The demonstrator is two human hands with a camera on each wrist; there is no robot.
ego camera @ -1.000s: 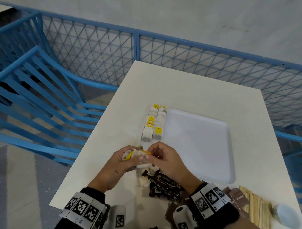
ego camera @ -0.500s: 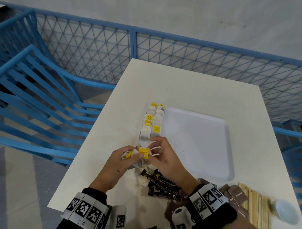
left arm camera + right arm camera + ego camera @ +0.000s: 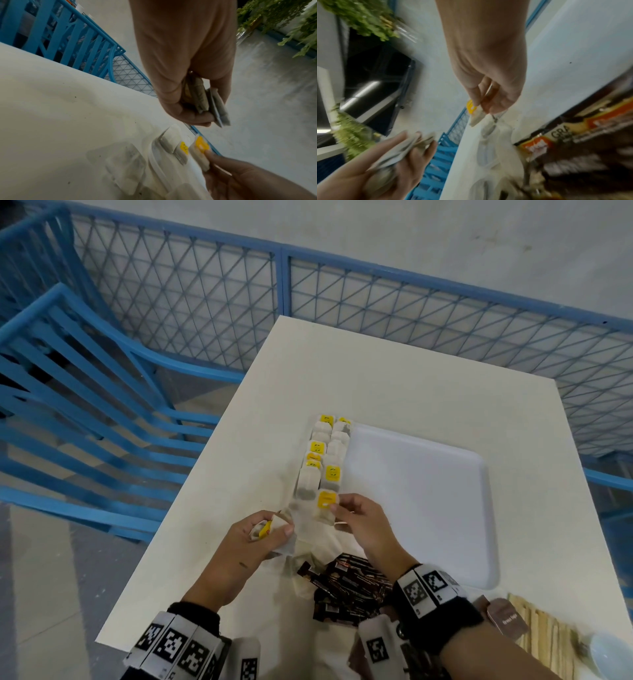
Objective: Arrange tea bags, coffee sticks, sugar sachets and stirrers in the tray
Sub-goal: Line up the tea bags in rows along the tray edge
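White table (image 3: 394,392); blue chair (image 3: 85,405) left; blue mesh fence (image 3: 445,313) behind.

My surroundings: white table (image 3: 394,392); blue slatted chair (image 3: 85,392); blue mesh railing (image 3: 342,292); grey wall (image 3: 376,231); leafy plants (image 3: 283,17).

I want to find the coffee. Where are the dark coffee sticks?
In the head view, the coffee sticks lie heaped on the table, just left of the right hand's wrist, nearer the person than the tray.

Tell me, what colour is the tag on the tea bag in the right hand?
Yellow. The tea bag tag shows best in the head view.
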